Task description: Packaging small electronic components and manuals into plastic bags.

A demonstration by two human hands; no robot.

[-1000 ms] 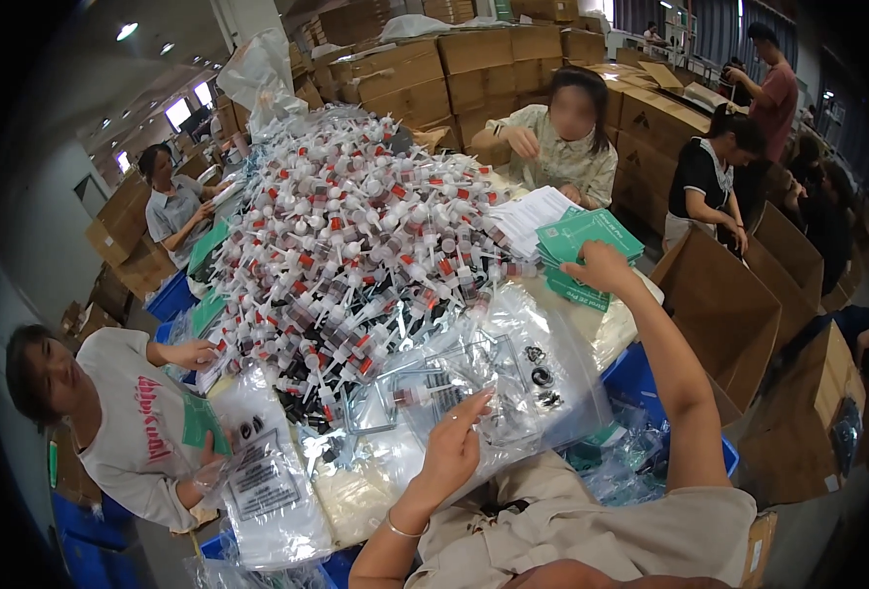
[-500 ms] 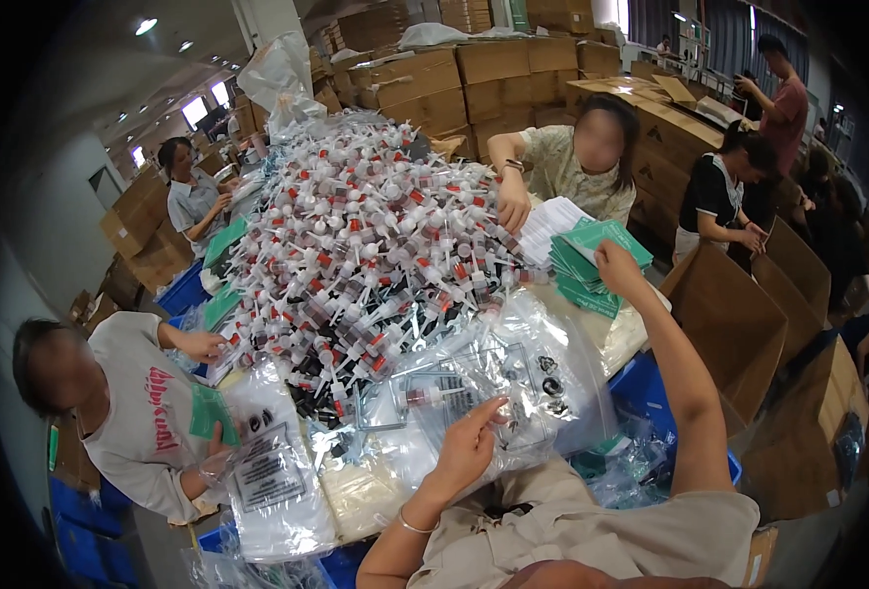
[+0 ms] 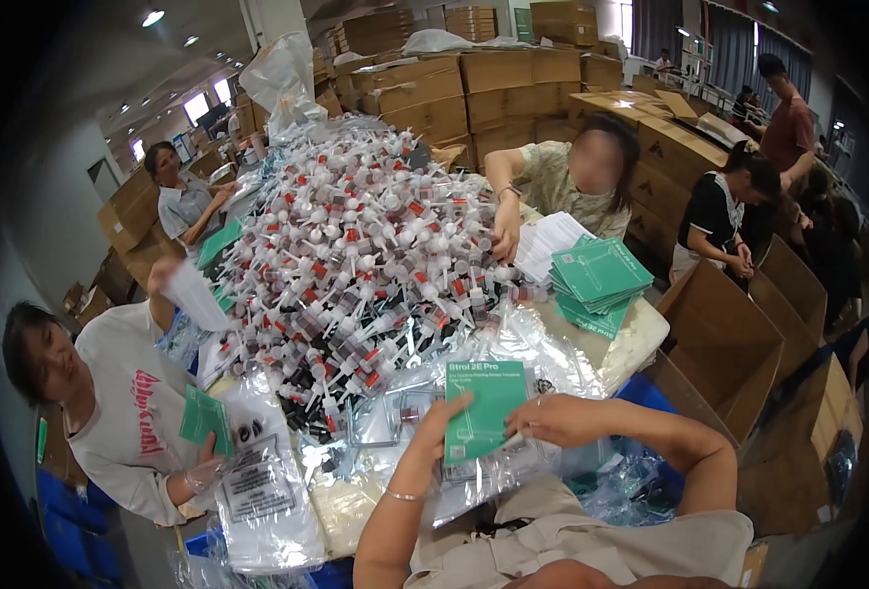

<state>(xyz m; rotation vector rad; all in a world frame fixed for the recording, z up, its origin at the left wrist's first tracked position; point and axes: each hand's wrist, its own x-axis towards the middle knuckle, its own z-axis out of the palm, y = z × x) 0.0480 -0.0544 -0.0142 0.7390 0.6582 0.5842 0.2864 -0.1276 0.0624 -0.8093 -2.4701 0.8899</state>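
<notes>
green booklet (image 3: 484, 412) between left hand (image 3: 441, 424) and right hand (image 3: 557, 417)

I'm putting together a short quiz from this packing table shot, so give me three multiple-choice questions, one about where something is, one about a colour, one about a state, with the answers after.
1. Where is the stack of green booklets?
A. At the table's right side, beyond the person's hands
B. On the floor
C. Inside a cardboard box

2. What colour is the booklet in the person's hands?
A. Red
B. Green
C. Yellow

3. How is that booklet held?
A. Lying flat on the table, untouched
B. Pinched in the right hand alone
C. Held by both hands, cover facing up

Answers: 1 A, the stack sits on the tabletop's right part. 2 B, its cover is green. 3 C, the left hand and right hand each grip a side.
</notes>
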